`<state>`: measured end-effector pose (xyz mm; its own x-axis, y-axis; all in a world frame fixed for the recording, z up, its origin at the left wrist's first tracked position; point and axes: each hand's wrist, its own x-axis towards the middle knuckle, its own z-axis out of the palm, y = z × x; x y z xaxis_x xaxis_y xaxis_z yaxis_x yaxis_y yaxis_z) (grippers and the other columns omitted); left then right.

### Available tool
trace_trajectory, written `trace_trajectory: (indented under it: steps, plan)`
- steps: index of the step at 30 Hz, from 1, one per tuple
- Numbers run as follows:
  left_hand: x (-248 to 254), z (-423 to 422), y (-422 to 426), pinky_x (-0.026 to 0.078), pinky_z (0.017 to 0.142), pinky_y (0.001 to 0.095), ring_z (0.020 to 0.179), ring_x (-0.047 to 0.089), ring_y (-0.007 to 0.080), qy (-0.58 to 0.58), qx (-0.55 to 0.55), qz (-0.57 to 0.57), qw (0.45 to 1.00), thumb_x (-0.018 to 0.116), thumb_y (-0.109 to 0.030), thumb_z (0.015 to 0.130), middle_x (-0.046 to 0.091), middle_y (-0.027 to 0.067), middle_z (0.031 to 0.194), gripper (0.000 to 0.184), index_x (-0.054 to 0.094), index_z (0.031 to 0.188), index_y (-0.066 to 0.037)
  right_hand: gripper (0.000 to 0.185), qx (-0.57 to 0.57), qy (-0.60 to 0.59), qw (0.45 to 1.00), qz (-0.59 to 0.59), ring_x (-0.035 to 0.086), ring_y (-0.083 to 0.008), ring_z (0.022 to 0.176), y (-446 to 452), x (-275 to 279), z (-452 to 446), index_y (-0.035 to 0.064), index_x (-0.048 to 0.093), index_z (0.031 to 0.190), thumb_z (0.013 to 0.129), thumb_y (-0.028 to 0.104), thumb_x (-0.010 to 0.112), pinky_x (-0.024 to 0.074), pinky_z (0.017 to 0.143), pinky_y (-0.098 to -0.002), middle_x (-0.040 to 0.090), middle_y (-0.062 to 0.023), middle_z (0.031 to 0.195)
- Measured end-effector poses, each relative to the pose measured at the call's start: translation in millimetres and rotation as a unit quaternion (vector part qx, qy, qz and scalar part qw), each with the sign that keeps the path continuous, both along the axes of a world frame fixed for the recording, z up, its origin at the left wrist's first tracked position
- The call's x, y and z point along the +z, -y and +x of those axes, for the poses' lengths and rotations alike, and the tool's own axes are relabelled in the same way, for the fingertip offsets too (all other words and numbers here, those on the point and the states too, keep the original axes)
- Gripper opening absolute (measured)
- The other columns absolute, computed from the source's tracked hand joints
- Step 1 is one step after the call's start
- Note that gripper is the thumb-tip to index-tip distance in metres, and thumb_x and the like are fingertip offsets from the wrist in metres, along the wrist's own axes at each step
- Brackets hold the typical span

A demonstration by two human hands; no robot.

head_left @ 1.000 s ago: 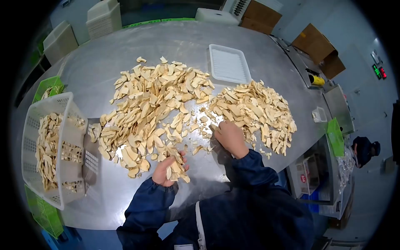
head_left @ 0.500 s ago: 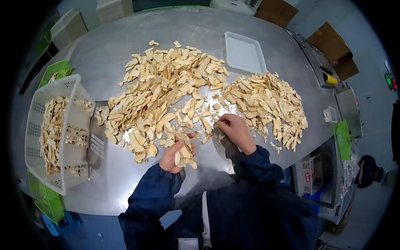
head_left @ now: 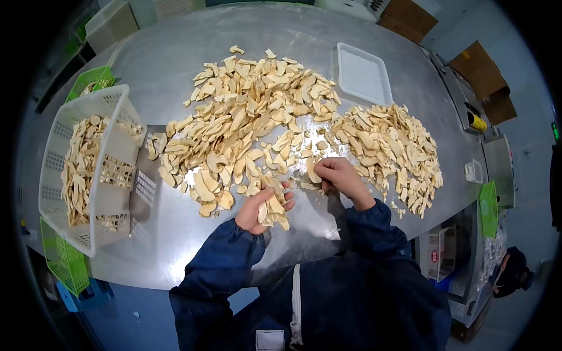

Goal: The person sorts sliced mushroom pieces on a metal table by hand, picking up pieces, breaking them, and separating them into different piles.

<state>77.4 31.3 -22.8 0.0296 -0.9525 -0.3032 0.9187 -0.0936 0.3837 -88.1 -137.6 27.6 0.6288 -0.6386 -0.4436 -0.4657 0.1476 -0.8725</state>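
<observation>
My left hand (head_left: pixel 253 212) is curled around several pale dried mushroom slices (head_left: pixel 273 212), palm turned up, at the near edge of the larger heap. My right hand (head_left: pixel 346 180) has thumb and fingers pinched at the end of one mushroom slice (head_left: pixel 311 169) in the gap between the two heaps. The big heap of mushroom slices (head_left: pixel 234 126) spreads across the middle of the steel table. To its right lies a second heap of mushroom slices (head_left: pixel 398 146).
A white perforated basket (head_left: pixel 111 169) holding more slices stands at the left. Beyond the heaps lies a white plastic tray (head_left: pixel 364 73). Green baskets (head_left: pixel 64 257) sit at the table's left edge. Another person (head_left: pixel 514 272) is at the far right.
The view has shifted, so the heaps appear farther right. My right hand has closed on a slice between the heaps. My left hand keeps hold of its slices.
</observation>
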Motion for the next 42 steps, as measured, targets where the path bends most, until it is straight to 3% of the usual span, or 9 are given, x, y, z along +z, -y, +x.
trace_trajectory:
  steps: [7,8,10,16,19,21,24,30,42]
  plan:
    - [-3,2,0,0.05,0.084,0.0418,0.097,0.057,0.0238,0.001,-0.027,0.005,1.0,0.047,-0.016,0.091,0.052,0.0112,0.115,0.036,0.043,0.122,0.0,0.016,-0.014,0.014,1.0,0.005,0.054,-0.0063,0.048,6,7,-10,-0.0012,0.06,0.093,0.085,0.012,0.056,0.0369,0.043,-0.0187,0.056,0.0001,0.062]
    - [-7,4,0,0.051,0.083,0.0408,0.095,0.058,0.0229,-0.002,-0.045,0.003,0.999,0.048,-0.016,0.091,0.053,0.0109,0.114,0.035,0.043,0.122,0.0,0.02,-0.01,-0.062,0.983,-0.17,0.059,-0.015,0.057,14,2,-11,-0.0001,0.059,0.099,0.082,0.011,0.058,0.0452,0.052,-0.0253,0.06,-0.0047,0.07]
    - [-6,6,-2,0.052,0.079,0.0389,0.091,0.06,0.0215,0.006,-0.051,0.007,0.999,0.049,-0.017,0.09,0.055,0.0103,0.112,0.035,0.045,0.12,0.0,0.029,-0.045,-0.181,0.812,-0.553,0.061,-0.0273,0.083,9,3,-12,0.0029,0.06,0.104,0.076,0.01,0.063,0.0479,0.073,-0.0334,0.062,-0.0131,0.093]
    - [2,3,0,0.053,0.074,0.0356,0.085,0.06,0.0199,0.013,-0.026,0.026,0.999,0.051,-0.017,0.089,0.058,0.0106,0.106,0.034,0.047,0.117,0.002,0.038,0.245,0.019,0.799,-0.549,0.045,-0.0322,0.114,-21,-3,7,0.0109,0.061,0.107,0.07,0.015,0.068,0.0308,0.099,-0.0427,0.054,-0.0145,0.114]
    - [-2,5,-1,0.053,0.072,0.0313,0.08,0.061,0.0181,0.007,-0.053,0.003,0.999,0.053,-0.019,0.089,0.06,0.0108,0.095,0.035,0.051,0.116,0.002,0.025,0.233,-0.004,0.801,-0.551,0.045,-0.0306,0.112,11,-7,0,0.0072,0.062,0.095,0.071,0.011,0.066,0.0322,0.095,-0.048,0.055,-0.0103,0.11]
    - [-1,4,-1,0.053,0.07,0.0312,0.079,0.061,0.0182,0.016,-0.057,0.017,0.998,0.052,-0.02,0.089,0.061,0.0111,0.092,0.034,0.052,0.115,0.002,0.019,0.078,-0.155,0.806,-0.566,0.047,-0.0282,0.11,45,-9,-19,0.0081,0.063,0.094,0.076,0.014,0.062,0.0293,0.098,-0.0467,0.057,-0.0091,0.104]
    - [-3,5,2,0.053,0.069,0.0315,0.078,0.061,0.0185,0.02,-0.041,0.015,0.999,0.052,-0.02,0.089,0.061,0.0112,0.091,0.033,0.053,0.115,0.001,0.022,0.013,-0.17,0.704,-0.69,0.051,-0.0296,0.104,75,-11,-40,0.0062,0.062,0.099,0.078,0.012,0.06,0.0352,0.093,-0.0454,0.058,-0.0116,0.106]
    - [-6,4,2,0.053,0.068,0.0336,0.076,0.061,0.0197,0.013,0.003,0.023,1.0,0.053,-0.02,0.089,0.06,0.0118,0.09,0.033,0.05,0.115,0.0,0.016,0.141,-0.02,0.841,-0.522,0.055,-0.0328,0.087,43,-7,31,0.0035,0.063,0.094,0.079,0.01,0.059,0.0444,0.078,-0.0371,0.06,-0.0127,0.089]
    - [-9,6,3,0.053,0.069,0.0339,0.079,0.061,0.0198,-0.015,0.0,0.003,1.0,0.054,-0.018,0.088,0.06,0.0107,0.095,0.034,0.048,0.117,-0.001,0.041,0.29,0.063,0.749,-0.592,0.049,-0.0311,0.104,39,-6,81,0.0081,0.058,0.11,0.07,0.0,0.053,0.043,0.085,-0.0376,0.053,-0.0131,0.11]
